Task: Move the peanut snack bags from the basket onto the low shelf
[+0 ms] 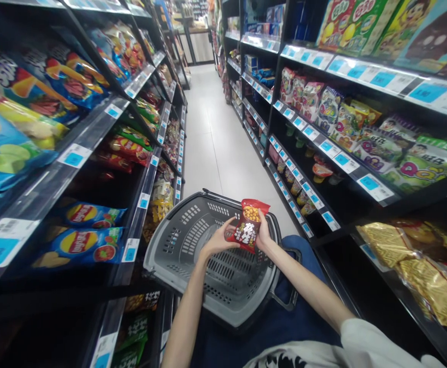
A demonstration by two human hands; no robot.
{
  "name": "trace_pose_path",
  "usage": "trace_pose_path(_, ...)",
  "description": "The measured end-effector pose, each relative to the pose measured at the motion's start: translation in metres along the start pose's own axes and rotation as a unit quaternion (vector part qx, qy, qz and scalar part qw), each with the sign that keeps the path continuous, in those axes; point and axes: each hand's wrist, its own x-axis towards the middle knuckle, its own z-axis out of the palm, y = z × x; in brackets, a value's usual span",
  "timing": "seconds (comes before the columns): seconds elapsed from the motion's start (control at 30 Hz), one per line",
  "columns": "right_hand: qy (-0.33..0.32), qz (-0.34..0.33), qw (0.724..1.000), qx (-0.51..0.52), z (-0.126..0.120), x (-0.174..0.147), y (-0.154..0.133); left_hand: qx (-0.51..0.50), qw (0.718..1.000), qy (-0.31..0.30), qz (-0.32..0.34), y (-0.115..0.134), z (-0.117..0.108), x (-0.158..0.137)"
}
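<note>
Between my two hands is a red and dark brown snack bag with a picture of round golden nuggets and white lettering. My left hand grips its left edge, fingers curled on that side. On the right edge, my right hand closes around the bag. Both hold it above the grey plastic shopping basket, whose slotted inside shows no goods. The basket sits in front of my knees, its dark handle folded to the right side.
Shelves of chip bags with price tags line the left. On the right stand shelves of jelly pouches, boxes and gold snack bags. A pale tiled aisle floor runs ahead to a counter.
</note>
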Motion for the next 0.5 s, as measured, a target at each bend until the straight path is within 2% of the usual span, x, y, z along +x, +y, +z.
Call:
trace_pose_path(0.07,0.015,-0.023,1.0,0.005,0.001,-0.001,0.0,0.133,0.983,0.078,0.102,0.002,-0.001,-0.001)
trace_pose_path(0.13,0.025,-0.035,0.999,0.002,0.003,-0.002,0.002,0.278,0.927,0.127,0.218,0.006,0.002,0.0)
trace_pose_path(0.2,0.011,-0.037,0.999,-0.012,0.004,-0.003,0.003,0.384,0.861,0.123,0.311,0.01,0.01,0.001)
trace_pose_path(0.27,-0.018,-0.032,0.999,-0.031,0.006,-0.005,0.002,0.432,0.821,0.099,0.36,0.013,0.019,0.004)
trace_pose_path(0.33,-0.045,-0.023,0.998,-0.039,0.007,-0.007,-0.001,0.425,0.824,0.099,0.363,0.015,0.029,0.008)
trace_pose_path(0.5,-0.137,0.022,0.988,-0.066,0.005,-0.009,-0.01,0.219,0.915,0.193,0.279,0.021,0.036,0.011)
